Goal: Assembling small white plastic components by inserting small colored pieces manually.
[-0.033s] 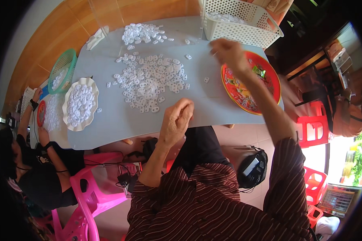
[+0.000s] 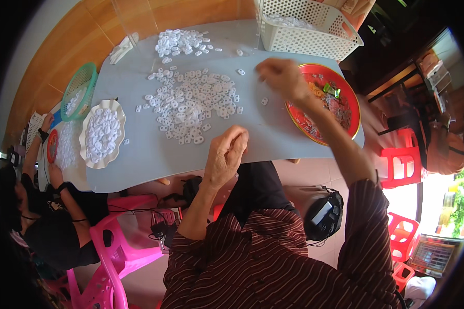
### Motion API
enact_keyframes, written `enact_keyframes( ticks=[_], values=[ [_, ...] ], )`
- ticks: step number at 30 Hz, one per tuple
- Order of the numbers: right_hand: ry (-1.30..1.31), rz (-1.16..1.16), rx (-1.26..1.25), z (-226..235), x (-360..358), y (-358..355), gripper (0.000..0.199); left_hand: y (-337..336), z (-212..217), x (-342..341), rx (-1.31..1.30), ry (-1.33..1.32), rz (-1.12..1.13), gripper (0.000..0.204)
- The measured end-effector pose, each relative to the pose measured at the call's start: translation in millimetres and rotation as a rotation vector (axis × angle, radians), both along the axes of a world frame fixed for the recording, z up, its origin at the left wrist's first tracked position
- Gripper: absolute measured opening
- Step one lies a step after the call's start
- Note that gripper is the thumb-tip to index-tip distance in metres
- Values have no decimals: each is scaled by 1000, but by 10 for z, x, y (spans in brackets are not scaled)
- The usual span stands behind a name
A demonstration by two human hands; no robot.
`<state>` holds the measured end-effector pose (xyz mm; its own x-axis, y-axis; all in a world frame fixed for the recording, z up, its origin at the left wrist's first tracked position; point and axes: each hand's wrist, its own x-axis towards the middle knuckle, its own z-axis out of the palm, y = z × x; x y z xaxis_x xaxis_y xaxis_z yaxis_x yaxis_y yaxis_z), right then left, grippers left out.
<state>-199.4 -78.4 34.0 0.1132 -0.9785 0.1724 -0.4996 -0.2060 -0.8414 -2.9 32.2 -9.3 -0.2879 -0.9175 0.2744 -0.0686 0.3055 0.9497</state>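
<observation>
Beyond the curled-shut left hand (image 2: 226, 156) lie white pieces (image 2: 192, 109), left of the blurred right hand (image 2: 284, 78), grip unclear.

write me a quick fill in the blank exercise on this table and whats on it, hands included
1. The wearer's curled hand near the front edge of the table is the ____ one.
2. The round tray partly under the right forearm is mainly ____ inside.
3. The oval basket beyond the scalloped dish is ____.
4. The loose small pieces piled mid-table are ____.

Missing words: left; red; green; white.
</observation>
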Motion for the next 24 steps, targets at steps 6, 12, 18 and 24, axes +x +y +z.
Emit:
enact_keyframes(
  ticks=[6,12,18,24],
  values=[
    [379,386,-198,-175,390,178,15,-7,-15,9,29,-35,10,17],
    [276,368,-136,-157,331,236,14,-8,-12,-7,45,-1,12,17],
    [388,444,-310,-212,311,301,9,-9,-15,-13,57,-18,13,17],
    [692,496,-385,-193,383,304,4,1,-2,-15,15,-41,41,18]
  ],
)
